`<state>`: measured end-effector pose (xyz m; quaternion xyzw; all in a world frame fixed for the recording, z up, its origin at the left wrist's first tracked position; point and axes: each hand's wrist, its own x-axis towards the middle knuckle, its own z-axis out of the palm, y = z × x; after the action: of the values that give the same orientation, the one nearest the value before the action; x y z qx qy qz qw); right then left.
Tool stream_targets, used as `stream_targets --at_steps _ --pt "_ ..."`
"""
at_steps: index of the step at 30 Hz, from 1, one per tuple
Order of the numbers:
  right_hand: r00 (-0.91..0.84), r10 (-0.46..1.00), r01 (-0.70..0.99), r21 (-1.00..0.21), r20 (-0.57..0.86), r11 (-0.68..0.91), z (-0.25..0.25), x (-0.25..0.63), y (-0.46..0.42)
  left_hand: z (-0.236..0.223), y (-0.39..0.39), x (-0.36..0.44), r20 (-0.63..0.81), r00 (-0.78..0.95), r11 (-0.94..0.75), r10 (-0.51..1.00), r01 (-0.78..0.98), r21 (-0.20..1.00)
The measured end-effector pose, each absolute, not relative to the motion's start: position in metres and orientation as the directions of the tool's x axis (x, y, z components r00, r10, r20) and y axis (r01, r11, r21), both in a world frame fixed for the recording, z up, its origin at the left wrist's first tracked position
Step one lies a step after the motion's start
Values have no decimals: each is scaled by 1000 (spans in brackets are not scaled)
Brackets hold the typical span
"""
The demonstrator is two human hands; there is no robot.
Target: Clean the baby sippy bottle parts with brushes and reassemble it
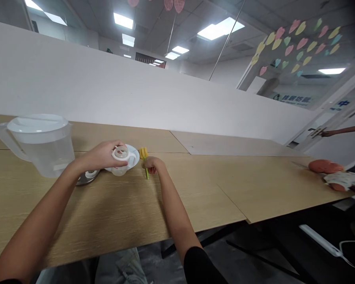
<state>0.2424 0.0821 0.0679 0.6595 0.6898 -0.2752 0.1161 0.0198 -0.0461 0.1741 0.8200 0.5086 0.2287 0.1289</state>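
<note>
The left hand (102, 156) is clenched over the top of one clear plastic baby bottle with a white collar (120, 165), apparently to steady it, while the right hand (154, 165) grasps the thin green stem of one yellow sponge brush (143, 153), held nearly upright. Beside them on the light wood worktop (121, 209) lie one round white dish (133, 153) and one round steel disc (84, 179) (it carries a small white ring), with one clear plastic jug with a white lid (40, 146) beyond; far right, a co-worker's forearm (343, 131) shows.
</note>
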Motion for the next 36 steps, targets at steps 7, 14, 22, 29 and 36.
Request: stream_targets --at_steps 7,14,22,29,36 --pt "-106 843 972 -233 -528 -24 68 242 81 152 -39 39 41 466 -461 884 853 245" --pt "-117 839 965 -260 -531 -29 66 240 81 140 -34 41 -44 498 -485 866 858 170" --pt "-138 835 960 -279 -532 -19 69 239 79 132 -29 37 -105 531 -504 841 839 204" --pt "-156 823 949 -313 -546 -28 72 238 73 140 -31 30 -146 516 -479 844 847 229" --pt "-89 928 924 -379 -362 -59 107 257 62 156 -11 -34 -8 264 -252 965 930 265"
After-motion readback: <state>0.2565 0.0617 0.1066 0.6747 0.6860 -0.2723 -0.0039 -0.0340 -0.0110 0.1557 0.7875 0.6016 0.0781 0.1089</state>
